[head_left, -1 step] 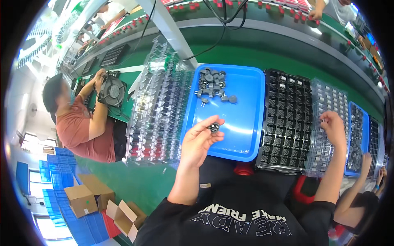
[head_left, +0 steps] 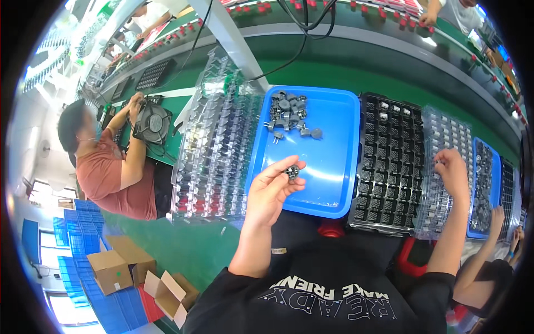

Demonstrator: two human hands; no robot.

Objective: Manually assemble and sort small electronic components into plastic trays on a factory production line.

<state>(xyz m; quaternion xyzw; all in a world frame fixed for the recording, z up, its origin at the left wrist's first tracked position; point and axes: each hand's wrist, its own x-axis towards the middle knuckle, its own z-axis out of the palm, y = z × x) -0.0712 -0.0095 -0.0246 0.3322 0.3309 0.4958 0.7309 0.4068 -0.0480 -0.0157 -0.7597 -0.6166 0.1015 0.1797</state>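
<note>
My left hand (head_left: 272,188) is closed around a small dark round part with metal bits on its face (head_left: 291,172), above the near left side of a blue tray (head_left: 328,161). Grey round parts with pins (head_left: 287,114) lie heaped at that tray's far left. To the right, my right hand (head_left: 451,167) reaches over a clear plastic tray (head_left: 429,183) filled with rows of small whitish cylinders. Its thumb and fingertips are pinched together; whatever is between them is too small to make out. Between the two hands lies a black compartment tray (head_left: 384,161), with a few whitish cylinders in its far pockets.
Stacked clear plastic trays (head_left: 208,150) stand left of the blue tray. Farther left a person handles a black fan (head_left: 151,123). Another blue tray of parts (head_left: 481,183) lies at the right, with another person's arm near it. Black cables (head_left: 305,33) hang above the bench.
</note>
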